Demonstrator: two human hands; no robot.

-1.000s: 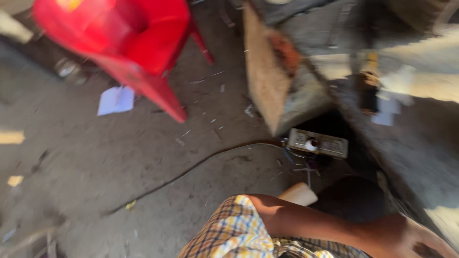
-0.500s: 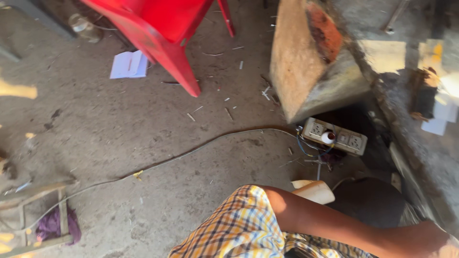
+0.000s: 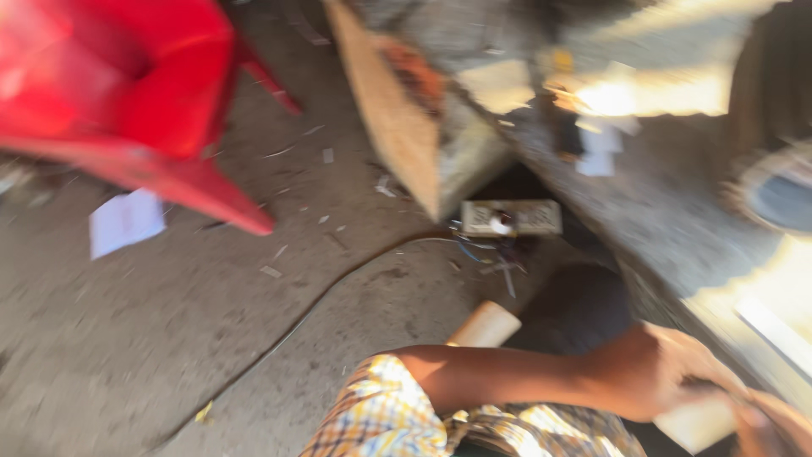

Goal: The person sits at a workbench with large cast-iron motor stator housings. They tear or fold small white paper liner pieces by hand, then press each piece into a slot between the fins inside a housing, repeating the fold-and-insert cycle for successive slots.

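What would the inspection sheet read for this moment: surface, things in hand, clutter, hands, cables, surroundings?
Surface: dusty concrete floor, littered with small scraps.
Things in hand: pale block, gripped at the lower right; frame blurred, kind unclear.
Clutter: white paper sheet; pale cylinder on the floor.
Hands: left hand closed over the block; right hand only partly in view at the block's end.
Cables: thin cable running to a socket box with loose wires.
Surroundings: red plastic chair; leaning wooden board; rough bench.

Bare grey concrete floor [image 3: 135,338], dusty and strewn with small scraps — on it a red plastic chair [image 3: 127,101], a white paper sheet [image 3: 125,222], a thin dark cable [image 3: 338,283] running to a pale socket box [image 3: 512,217], a leaning wooden board [image 3: 385,106].
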